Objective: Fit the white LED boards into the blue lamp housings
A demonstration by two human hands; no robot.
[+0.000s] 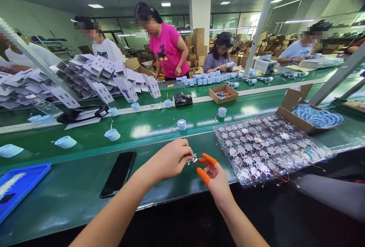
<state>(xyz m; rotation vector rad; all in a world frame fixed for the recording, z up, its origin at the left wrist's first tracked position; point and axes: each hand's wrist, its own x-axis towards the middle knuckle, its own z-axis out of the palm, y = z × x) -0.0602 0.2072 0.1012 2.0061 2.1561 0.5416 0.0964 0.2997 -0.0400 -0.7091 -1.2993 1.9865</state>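
Pinched in the fingertips of my left hand (174, 159) is a small silvery part (193, 159), its exact kind too small to make out. Just to its right, my right hand (212, 173) has thumb and fingers spread apart, with orange finger cots on them and nothing between them. A tray of round silvery pieces with red wires (256, 144) lies right of my hands. On the bench to the left of my left forearm rests a black phone (118, 174). Beyond my hands, a light blue round housing (181, 125) sits on the green conveyor belt (151, 125).
A cardboard box of light blue rings (316, 116) stands at the right. A blue tray (23, 186) is at far left. Further light blue housings (112, 134) are spaced along the belt. Across it, several people work near stacked white boxes (99, 72) and a small open carton (223, 94).
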